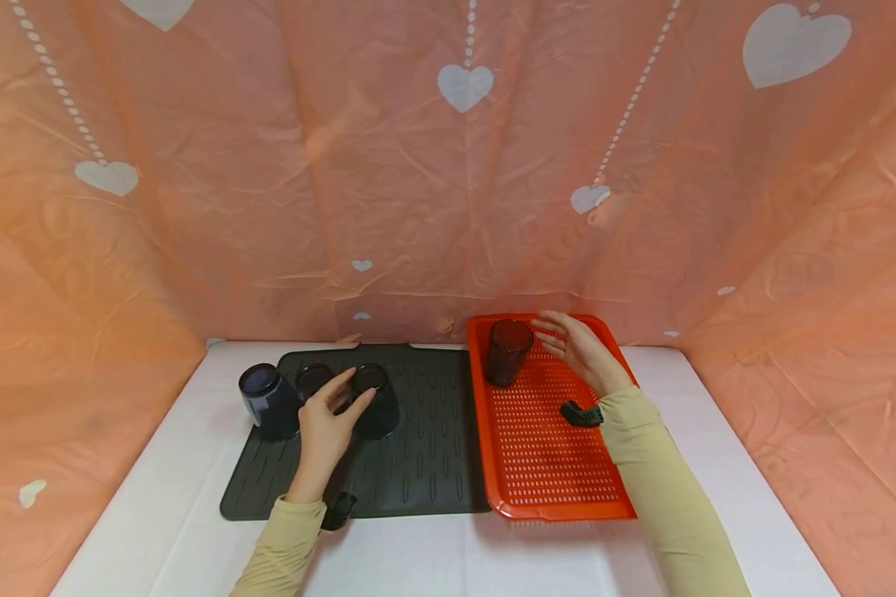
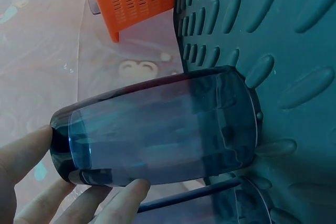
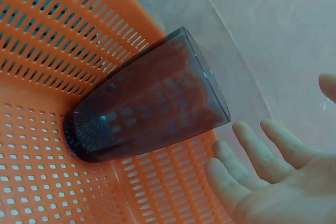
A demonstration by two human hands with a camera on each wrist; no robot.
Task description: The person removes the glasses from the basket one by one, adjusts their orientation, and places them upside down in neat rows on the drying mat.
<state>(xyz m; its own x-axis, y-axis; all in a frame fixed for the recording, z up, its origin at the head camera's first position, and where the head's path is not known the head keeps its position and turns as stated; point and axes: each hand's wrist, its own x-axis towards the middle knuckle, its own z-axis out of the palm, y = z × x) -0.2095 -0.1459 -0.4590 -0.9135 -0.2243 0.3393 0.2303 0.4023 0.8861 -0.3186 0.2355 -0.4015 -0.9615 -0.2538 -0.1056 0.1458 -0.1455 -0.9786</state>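
Dark tinted glasses stand upside down on the drying mat. My left hand is at the upper end of the right-hand glass, thumb and fingers spread beside its base. In the left wrist view, fingertips overlap the side of this glass. Another glass and one more stand to its left. My right hand has loosely extended fingers just right of a glass in the red basket. In the right wrist view, that glass stands mouth up, fingertips near its rim.
The basket has perforated walls and floor and sits against the mat's right edge. Beneath both is a white tabletop. A pink curtain with white hearts hangs close behind them and along both sides.
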